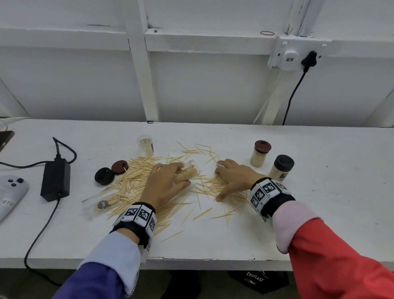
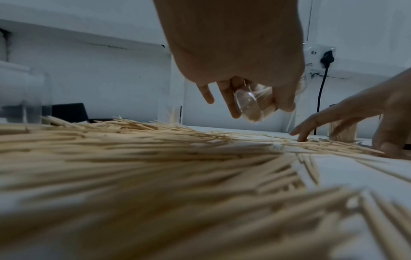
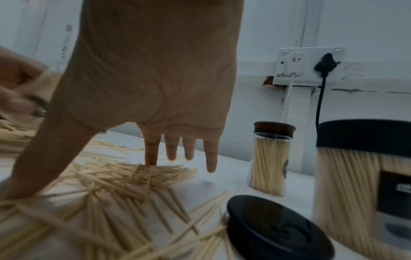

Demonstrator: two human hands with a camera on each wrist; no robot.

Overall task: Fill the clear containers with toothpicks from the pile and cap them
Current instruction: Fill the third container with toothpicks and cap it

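Task about half complete, judged by container count. Two jars stand upright on the right of the table (image 1: pixel 323 222), packed with toothpicks and capped: the brown-capped jar (image 1: pixel 260 154) and the black-capped jar (image 1: pixel 281 167), just beside each other. A third, the held jar (image 1: pixel 189 171), lies tilted in the left hand (image 1: pixel 165 185), whose fingers and thumb curl round its wall; it looks largely filled, mouth pointing away from the person, uncapped. The left-wrist view shows its clear base (image 2: pixel 249 103) raised off the pile (image 2: pixel 155 167). The right hand (image 1: pixel 234 178) is spread, fingers straight, fingertips (image 3: pixel 151 158) pressed down on a smaller scatter (image 1: pixel 214 186) of toothpicks — apparently raking them together for the next handful; nothing is pinched yet. Remaining work: an upright jar (image 1: pixel 145 144) at the back holds only a few toothpicks, and a fallen jar (image 1: pixel 99 202) lies on its side at the pile's left edge, seemingly near empty. Two loose caps — the brown cap (image 1: pixel 120 167) and the black cap (image 1: pixel 104 176) — rest left of the main pile (image 1: pixel 133 180); a further dark cap (image 3: pixel 278 228) appears in the right-wrist view, blurred. Much of the pile is still loose on the table.
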